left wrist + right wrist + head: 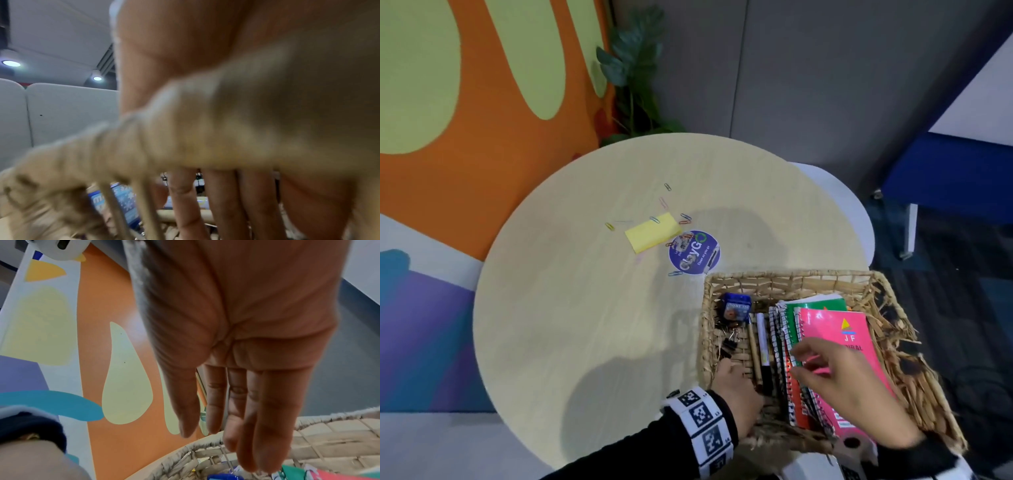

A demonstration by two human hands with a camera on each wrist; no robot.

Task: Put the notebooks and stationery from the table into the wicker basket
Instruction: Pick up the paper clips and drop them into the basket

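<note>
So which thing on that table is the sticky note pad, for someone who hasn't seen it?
Start at the round pale table, then look just beyond the wicker basket to the round blue sticker. The sticky note pad lies flat beside it, the only plain yellow block among thin scattered paper clips.

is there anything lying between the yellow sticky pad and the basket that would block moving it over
Nothing tall. Between the yellow sticky pad and the wicker basket only a flat round blue sticker and a few paper clips lie on the table. Both hands are at the basket, the right hand open above the notebooks.
</note>
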